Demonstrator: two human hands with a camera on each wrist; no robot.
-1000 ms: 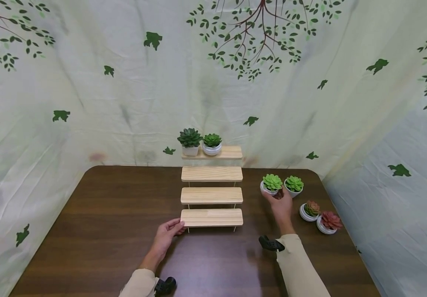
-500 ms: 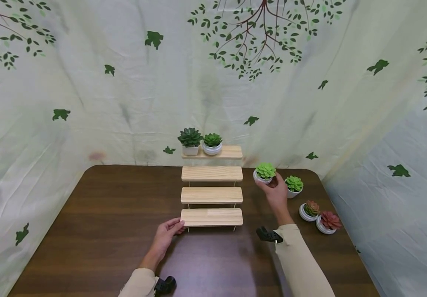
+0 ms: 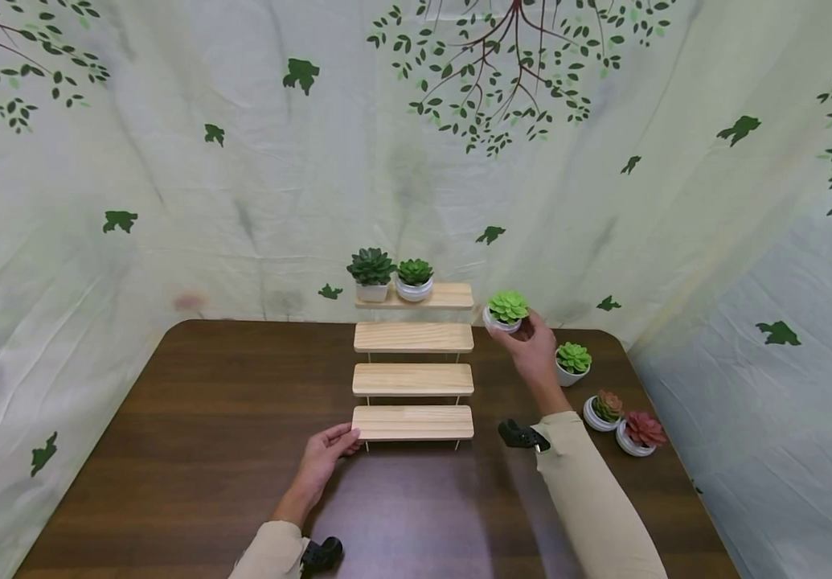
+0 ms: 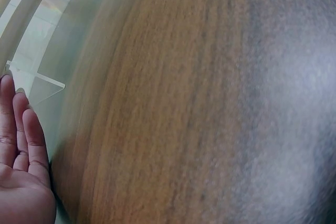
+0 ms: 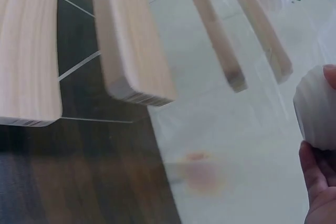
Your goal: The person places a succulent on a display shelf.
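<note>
My right hand (image 3: 534,354) holds a bright green succulent (image 3: 508,307) in a small white pot, raised beside the right end of the stepped wooden stand's upper tiers. In the right wrist view its ribbed white pot (image 5: 316,109) sits between thumb and fingers. The stand (image 3: 412,423) has several pale wood shelves, one above another. My left hand (image 3: 321,458) pinches the left end of the lowest shelf, thumb at its front corner. The left wrist view catches my fingers (image 4: 35,140) beside a clear support (image 4: 48,82). On the top shelf are a dark green succulent (image 3: 371,269) and a green one (image 3: 414,277).
At the right of the brown table (image 3: 242,386) stands a light green potted succulent (image 3: 572,362). Nearer me are an orange-brown one (image 3: 605,408) and a red one (image 3: 642,433), side by side. A leaf-printed cloth (image 3: 242,201) hangs behind the table.
My right hand has lifted the bright green succulent from beside the other light green one and carried it left and up toward the stand. The left hand stays at the lowest shelf.
</note>
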